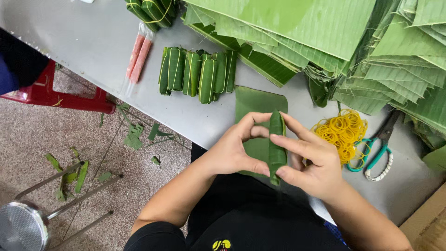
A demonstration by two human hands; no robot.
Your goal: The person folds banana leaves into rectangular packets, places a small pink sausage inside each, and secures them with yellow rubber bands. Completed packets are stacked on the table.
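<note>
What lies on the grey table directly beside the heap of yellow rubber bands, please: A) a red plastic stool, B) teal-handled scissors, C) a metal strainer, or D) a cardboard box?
B: the teal-handled scissors lie on the grey table right against the heap of yellow rubber bands, on its far side from both hands.

A grey table [93,42] stands over a speckled reddish stone floor [28,139] littered with green leaf scraps [134,137]. A red plastic stool [60,97] sits beside it, and a metal stool [28,223] lies nearer.

Bare arms, black clothing [241,209] — small yellow emblem [221,244] at the chest.
</note>
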